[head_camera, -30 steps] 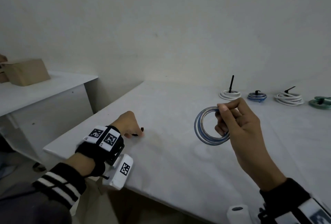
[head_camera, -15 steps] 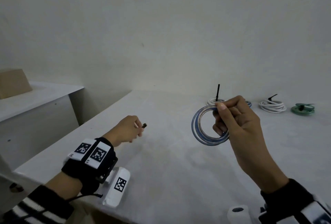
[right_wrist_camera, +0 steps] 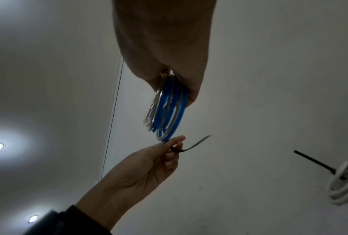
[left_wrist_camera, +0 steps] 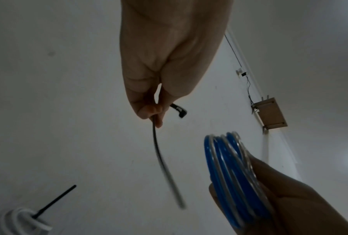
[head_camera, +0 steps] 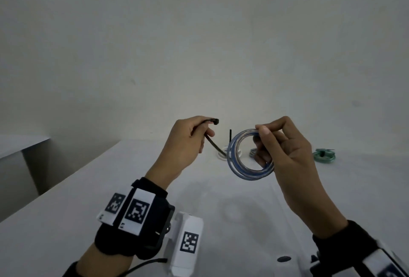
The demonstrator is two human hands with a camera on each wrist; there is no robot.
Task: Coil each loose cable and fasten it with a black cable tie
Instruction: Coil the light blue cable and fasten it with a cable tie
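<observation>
The blue cable coil (head_camera: 250, 157) is held upright above the table (head_camera: 110, 188), pinched at its upper right rim by the right hand (head_camera: 285, 150), thumb and curled fingers clamped on the turns. The black cable tie (head_camera: 212, 138) is pinched near its head by the left hand (head_camera: 188, 141); its tail slants down toward the coil's left rim, just beside it. The tail is judged ready for threading through the coil's opening.
</observation>
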